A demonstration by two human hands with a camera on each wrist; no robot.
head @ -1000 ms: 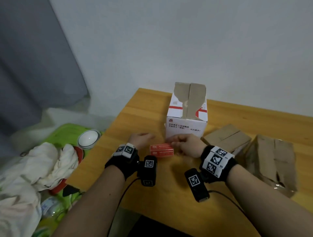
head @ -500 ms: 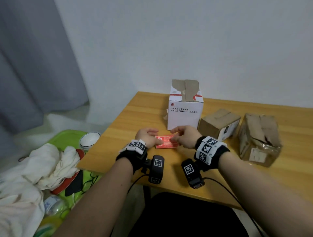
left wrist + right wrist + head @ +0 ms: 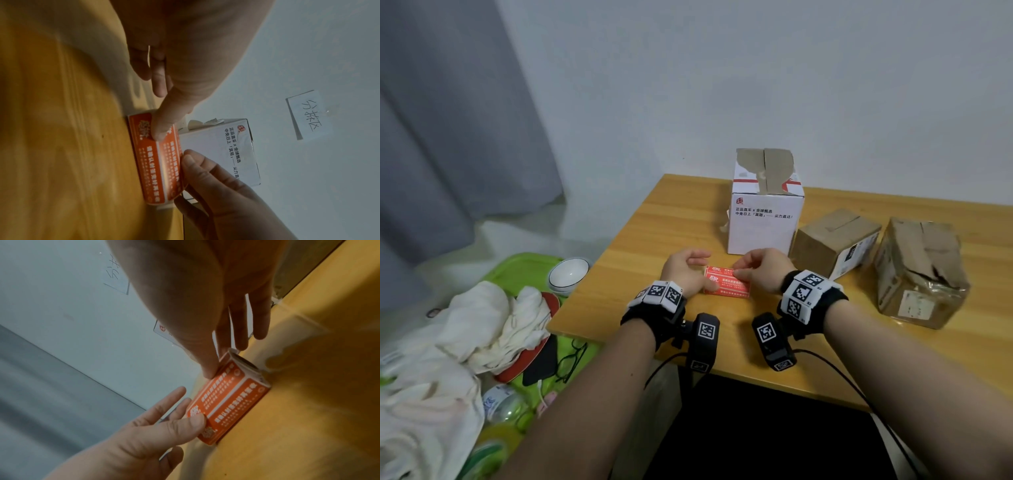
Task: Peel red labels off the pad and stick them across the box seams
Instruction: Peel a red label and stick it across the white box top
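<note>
white box (image 3: 763,228) reads "全球甄选"; wall note (image 3: 306,115) "分拣区".

Left grip (image 3: 686,271), right grip (image 3: 765,270): fingertip pinches.

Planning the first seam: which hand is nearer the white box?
Right. The right hand is in front of the white box; the left hand is off to the box's left.
</note>
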